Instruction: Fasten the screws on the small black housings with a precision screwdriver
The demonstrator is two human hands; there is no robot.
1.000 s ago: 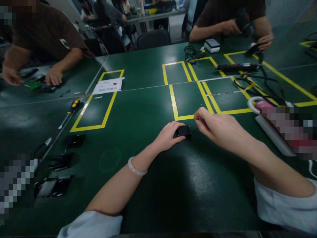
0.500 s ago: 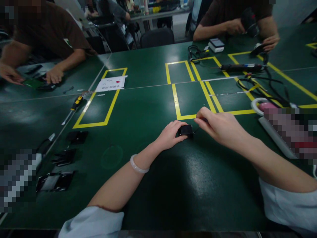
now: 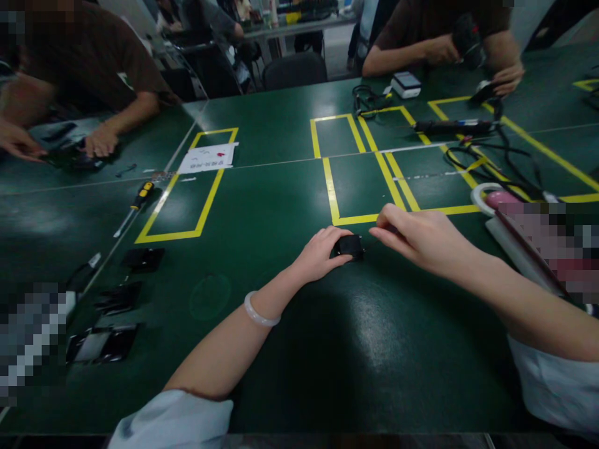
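My left hand (image 3: pixel 322 252), with a pale bangle (image 3: pixel 261 310) on its wrist, grips a small black box-shaped part (image 3: pixel 350 247) between thumb and fingers, low on the green table. The part's right end faces my right hand and shows small shiny points. A short gap to the right, my right hand (image 3: pixel 412 237) is closed in a pinch, thumb against fingertips. Whatever sits between those fingertips is hidden or too small to make out.
Left of me lie several black parts (image 3: pixel 143 259) and a yellow-black screwdriver (image 3: pixel 143 196). A paper label (image 3: pixel 207 158) lies by yellow tape. Across the table are cables, a power screwdriver (image 3: pixel 456 126) and a white device (image 3: pixel 405 85). Two people work opposite, one holding a drill (image 3: pixel 469 42).
My right hand has shifted slightly right, widening the gap to the black part. The thin dark line between them has faded from sight. My left hand keeps its grip.
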